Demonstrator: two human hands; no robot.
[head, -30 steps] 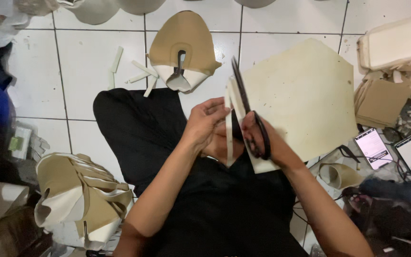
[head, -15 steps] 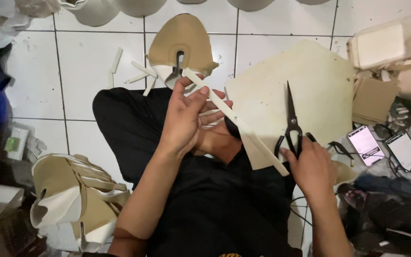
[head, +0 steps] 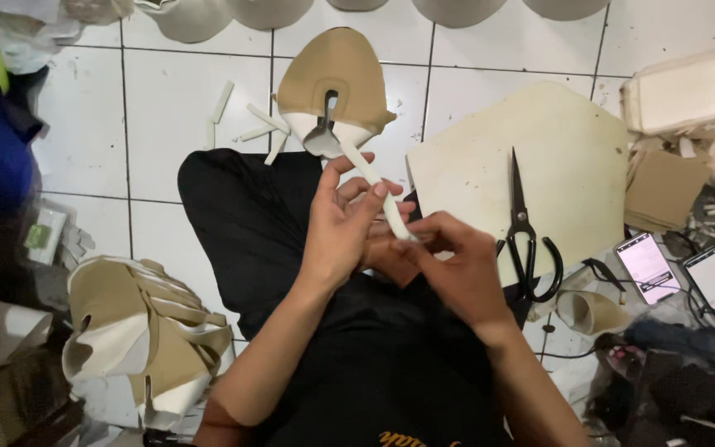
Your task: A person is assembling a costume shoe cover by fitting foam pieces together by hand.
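Starting big: we're looking down at a white tiled floor [head: 175, 108], with the person sitting on it in black trousers [head: 250, 215]. There's no worktop here, everything just lives on the tiles.

To the right lies a large cream hexagon-ish sheet of stiff material [head: 573, 157]. Down at the left is a heap of tan-and-white cut shoe upper pieces [head: 134, 331]. One more tan upper piece with a white inner edge [head: 337, 74] sits flat on the floor just above the knees.

Here's the change. Half a second ago the black-handled scissors [head: 523, 228] were in the right hand. Now they lie on the cream sheet, blades pointing away and handles toward the person, clear of both hands. So the cutting tool is out of play (for this moment anyway) and both hands are on the strip.

The long narrow cream strip [head: 374, 178] runs slantwise from the hands up toward the tan piece on the floor. We can't tell whether its far end touches that piece. The left hand [head: 341, 232] holds it mid-length, with the fingers [head: 382, 189] curled loosely over it and the thumb up behind. The right hand [head: 457, 269] sits just below and touches the left, its fingertips [head: 424, 244] pressed together on the strip's lower end.

Small stuff: two phones with lit screens [head: 647, 266] sit at the right. A few short cream offcuts [head: 246, 124] are scattered on the tiles beside the tan piece.
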